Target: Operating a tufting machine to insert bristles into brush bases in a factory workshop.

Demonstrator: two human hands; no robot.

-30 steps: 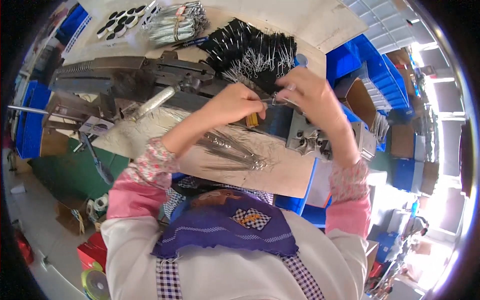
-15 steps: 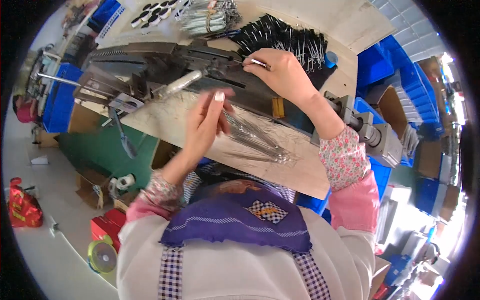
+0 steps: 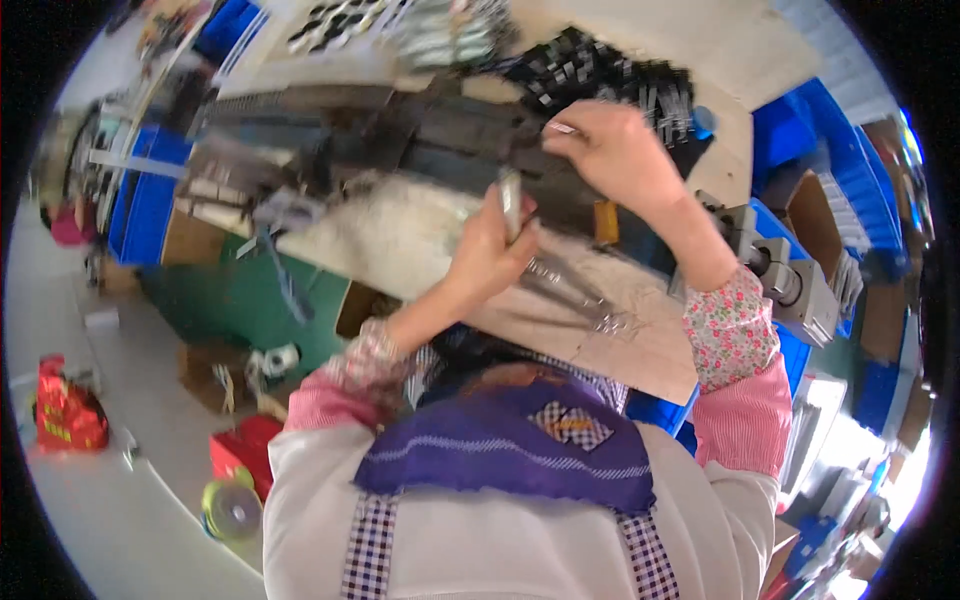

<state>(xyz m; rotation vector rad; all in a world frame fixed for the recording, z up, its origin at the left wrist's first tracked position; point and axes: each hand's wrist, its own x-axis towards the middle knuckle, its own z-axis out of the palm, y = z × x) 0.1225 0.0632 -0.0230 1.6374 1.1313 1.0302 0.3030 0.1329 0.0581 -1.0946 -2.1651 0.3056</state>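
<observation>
My left hand (image 3: 490, 250) is wrapped round a pale, wrapped lever handle (image 3: 511, 200), which stands nearly upright in front of the dark metal bench machine (image 3: 440, 135). My right hand (image 3: 610, 150) is closed in a pinch at the machine's right part. A small shiny bit shows at its fingertips, too blurred to name. Thin metal wire pieces (image 3: 570, 290) lie in a loose bundle on the wooden tabletop (image 3: 640, 360), just right of my left hand. Black-bristled brushes with wire stems (image 3: 610, 80) are heaped behind my right hand.
A blue cup (image 3: 704, 122) stands beside the brushes. Bundled wire pieces (image 3: 450, 35) and black-and-white round parts (image 3: 340, 25) lie at the back. A yellow block (image 3: 606, 222) sits on the machine's front edge. Metal fixtures (image 3: 790, 280) and blue bins (image 3: 820, 150) flank the right side.
My left hand has come up and right and closed on the lever handle, which has swung from slanting leftward to nearly upright. My right hand stays pinched at the machine. The whole view has shifted.
</observation>
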